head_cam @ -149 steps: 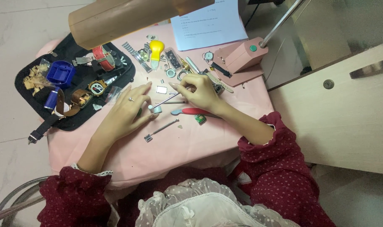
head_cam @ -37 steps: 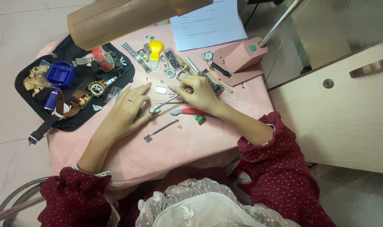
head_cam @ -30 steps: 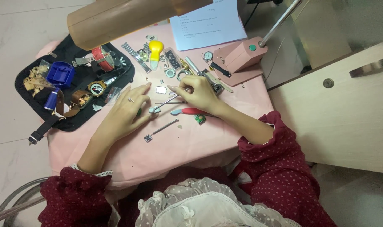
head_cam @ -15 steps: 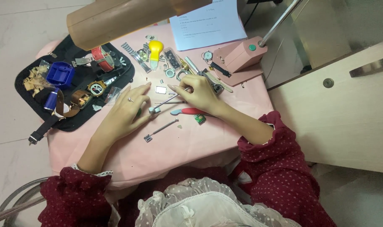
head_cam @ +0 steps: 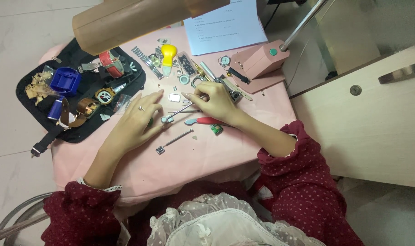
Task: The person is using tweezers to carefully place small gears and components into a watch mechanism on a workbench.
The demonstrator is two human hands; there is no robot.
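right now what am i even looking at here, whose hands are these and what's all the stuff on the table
This is one picture from a camera worn on a person's head, looking down at their own two bare hands; there is no machine. They sit at a small table under a pink cloth.

The right hand holds a thin metal tool whose tip points toward the left hand, which presses on something small that is mostly hidden beneath it.

Nearby lie a red-handled tool, a loose metal pin tool and a small green piece. On the left, a black mat holds watches, straps and a blue holder. Further back are a yellow-handled tool, a sheet of paper and a pink lamp base.
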